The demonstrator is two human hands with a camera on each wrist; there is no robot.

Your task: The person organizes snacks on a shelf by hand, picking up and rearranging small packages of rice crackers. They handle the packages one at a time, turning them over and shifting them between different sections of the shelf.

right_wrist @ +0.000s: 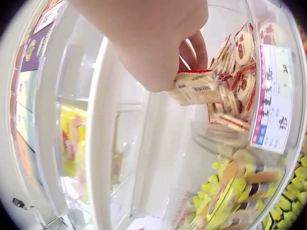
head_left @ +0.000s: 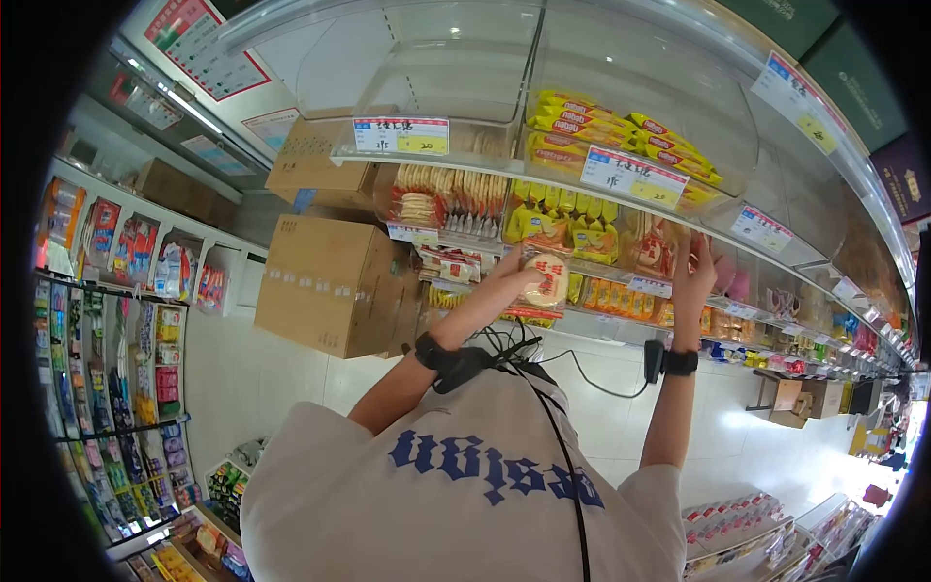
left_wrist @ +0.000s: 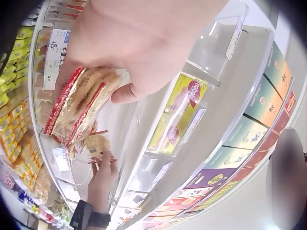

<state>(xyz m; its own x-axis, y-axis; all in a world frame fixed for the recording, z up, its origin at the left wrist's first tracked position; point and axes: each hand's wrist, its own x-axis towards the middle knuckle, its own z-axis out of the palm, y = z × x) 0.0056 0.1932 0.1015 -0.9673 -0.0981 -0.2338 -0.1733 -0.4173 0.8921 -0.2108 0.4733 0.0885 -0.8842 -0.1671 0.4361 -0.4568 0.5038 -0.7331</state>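
Observation:
My left hand (head_left: 512, 275) grips a few clear packets of round, pale crackers (head_left: 549, 279) with red printing, held in front of the shelves. In the left wrist view these cracker packets (left_wrist: 80, 108) lie side by side, red crimped edges outward, between thumb and fingers. My right hand (head_left: 694, 270) reaches into a clear shelf bin. Seen from the right wrist, its fingers pinch one more cracker packet (right_wrist: 195, 89), with a barcode on the side facing the camera. Similar packets (right_wrist: 243, 86) are heaped right beside it in the bin, behind a price label (right_wrist: 274, 98).
Yellow wafer packs (head_left: 630, 136) fill the bin on the shelf above. Yellow-green snack packs (head_left: 567, 223) stand left of the cracker bin. Cardboard boxes (head_left: 320, 281) are stacked at the shelf's left end. Cables (head_left: 601, 386) hang between the wrists.

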